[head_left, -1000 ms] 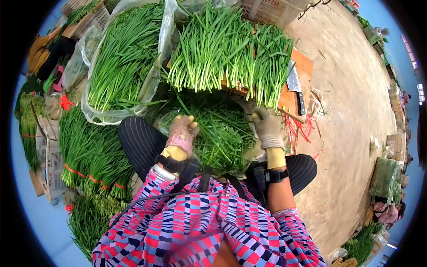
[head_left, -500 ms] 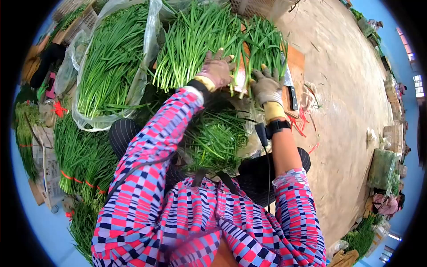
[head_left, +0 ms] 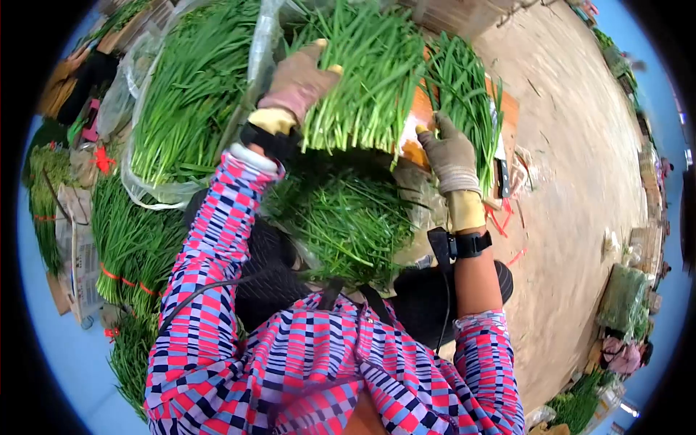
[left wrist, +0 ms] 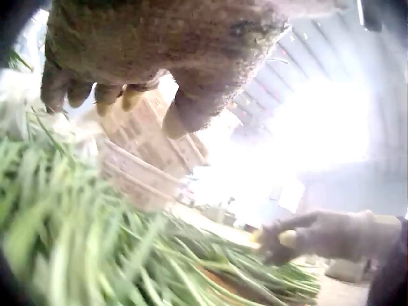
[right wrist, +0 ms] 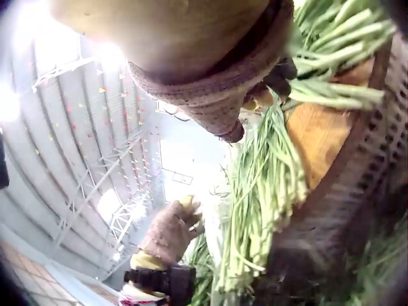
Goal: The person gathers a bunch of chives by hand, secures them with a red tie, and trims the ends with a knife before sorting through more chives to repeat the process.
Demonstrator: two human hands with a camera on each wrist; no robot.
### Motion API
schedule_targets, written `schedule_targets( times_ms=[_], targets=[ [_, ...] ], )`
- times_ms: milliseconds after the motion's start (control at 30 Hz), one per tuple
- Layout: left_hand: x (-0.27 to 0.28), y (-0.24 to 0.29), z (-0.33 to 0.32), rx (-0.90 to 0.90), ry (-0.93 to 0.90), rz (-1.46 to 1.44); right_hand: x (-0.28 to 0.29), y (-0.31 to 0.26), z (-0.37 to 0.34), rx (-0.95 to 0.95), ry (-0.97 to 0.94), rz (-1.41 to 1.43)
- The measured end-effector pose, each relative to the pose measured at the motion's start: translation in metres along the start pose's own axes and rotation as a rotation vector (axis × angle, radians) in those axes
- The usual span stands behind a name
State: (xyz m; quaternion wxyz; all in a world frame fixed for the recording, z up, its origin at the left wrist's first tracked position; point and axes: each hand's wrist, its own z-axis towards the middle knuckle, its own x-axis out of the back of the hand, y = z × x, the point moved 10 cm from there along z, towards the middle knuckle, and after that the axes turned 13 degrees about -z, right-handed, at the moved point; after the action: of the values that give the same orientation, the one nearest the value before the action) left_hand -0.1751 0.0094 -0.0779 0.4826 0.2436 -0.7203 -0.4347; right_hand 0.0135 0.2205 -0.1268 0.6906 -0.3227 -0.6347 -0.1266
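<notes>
Two piles of garlic chives lie on an orange board [head_left: 510, 109], pale stems toward the person. At the left side of the larger pile [head_left: 370, 80] is my gloved left hand [head_left: 299, 80], thumb and fingers apart, nothing in its grasp. In the left wrist view the left glove [left wrist: 166, 57] hovers above the blurred leaves [left wrist: 76, 223], fingertips pointing down. My gloved right hand [head_left: 451, 154] is against the left side of the smaller pile [head_left: 471, 94], thumb pointing left and fingers extended. A knife [head_left: 502, 163] lies right of that pile, its blade partly hidden by leaves.
Loose chive trimmings [head_left: 348, 225] fill the space between the legs. A plastic-lined container of chives [head_left: 196, 94] stands at left, with tied bundles [head_left: 134, 239] below it. Red ties [head_left: 500, 217] lie on the floor beside the board. A crate [head_left: 464, 16] stands behind.
Both hands have come up from the trimmings to the chives on the board. Left has since shifted to the larger pile's left side. A gap between the piles has opened and widened.
</notes>
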Motion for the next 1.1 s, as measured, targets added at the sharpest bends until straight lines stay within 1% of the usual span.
schedule_targets(
  times_ms=[67,100,133,200,267,300,333,367,400,433,467,500,533,600,633,667,733,767,800,833,867,933,967,1000,1033,1067,1100],
  targets=[
    [0.037,-0.041,0.065,-0.221,0.19,0.4,-0.048,0.007,0.039,-0.078,-0.044,0.208],
    [0.034,-0.066,0.073,0.058,0.031,0.445,-0.046,-0.007,0.048,-0.107,-0.042,0.075],
    [0.029,-0.07,0.077,0.119,0.02,0.642,-0.06,-0.014,0.058,-0.147,-0.099,0.156],
    [0.006,-0.075,0.08,0.003,-0.029,0.483,-0.069,-0.036,0.066,-0.201,-0.133,0.222],
    [-0.017,-0.074,0.08,-0.041,-0.022,0.455,-0.072,-0.066,0.062,-0.247,-0.251,0.234],
    [-0.036,-0.062,0.067,0.039,-0.189,0.405,-0.082,-0.076,0.064,-0.21,-0.271,0.224],
    [-0.055,-0.072,0.077,-0.036,-0.207,0.345,-0.097,-0.082,0.066,-0.178,-0.302,0.213],
    [-0.063,-0.066,0.072,-0.068,-0.22,0.341,-0.109,-0.082,0.073,-0.233,-0.322,0.199],
    [-0.068,-0.056,0.068,-0.102,-0.232,0.337,-0.104,-0.083,0.073,-0.207,-0.315,0.224],
    [-0.068,-0.051,0.067,-0.077,-0.238,0.333,-0.106,-0.075,0.076,-0.222,-0.297,0.316],
    [-0.072,-0.058,0.073,-0.067,-0.27,0.28,-0.107,-0.062,0.078,-0.239,-0.275,0.41],
    [-0.069,-0.057,0.07,-0.046,-0.266,0.224,-0.099,-0.053,0.078,-0.188,-0.213,0.462],
    [-0.064,-0.056,0.069,-0.025,-0.258,0.167,-0.093,-0.035,0.078,-0.198,-0.172,0.485],
    [-0.053,-0.07,0.064,0.103,-0.182,0.102,-0.086,-0.004,0.073,-0.288,-0.222,0.525],
    [-0.045,-0.072,0.063,0.155,-0.141,0.071,-0.083,0.001,0.072,-0.298,-0.209,0.418],
    [-0.038,-0.065,0.052,0.154,-0.145,0.099,-0.079,0.007,0.071,-0.313,-0.192,0.312],
    [-0.037,-0.088,0.068,0.174,-0.116,0.072,-0.061,-0.007,0.063,-0.253,-0.25,0.125],
    [-0.038,-0.103,0.081,0.094,-0.088,-0.022,-0.03,-0.02,0.049,-0.279,-0.222,0.058],
    [-0.03,-0.095,0.077,0.021,-0.026,0.014,-0.003,-0.034,0.037,-0.301,-0.198,-0.013],
    [-0.022,-0.091,0.072,-0.004,0.021,0.041,0.001,-0.037,0.051,-0.161,-0.122,-0.145],
    [-0.015,-0.088,0.068,-0.028,0.064,0.069,0.017,-0.048,0.058,-0.071,0.014,-0.249],
    [-0.003,-0.082,0.063,-0.061,0.069,0.088,0.034,-0.078,0.078,0.117,0.141,-0.242],
    [0.003,-0.078,0.061,-0.078,0.074,0.097,0.036,-0.092,0.093,0.11,0.091,-0.269],
    [0.004,-0.078,0.058,-0.023,0.042,0.132,0.033,-0.11,0.108,0.105,0.04,-0.295],
    [0.005,-0.079,0.055,0.035,0.012,0.166,0.025,-0.123,0.124,0.109,0.028,-0.357],
    [0.007,-0.083,0.054,0.092,-0.016,0.201,0.008,-0.133,0.149,0.175,0.043,-0.409],
    [-0.001,-0.094,0.058,0.014,-0.035,0.117,-0.003,-0.145,0.162,0.2,0.005,-0.461]
  ],
)
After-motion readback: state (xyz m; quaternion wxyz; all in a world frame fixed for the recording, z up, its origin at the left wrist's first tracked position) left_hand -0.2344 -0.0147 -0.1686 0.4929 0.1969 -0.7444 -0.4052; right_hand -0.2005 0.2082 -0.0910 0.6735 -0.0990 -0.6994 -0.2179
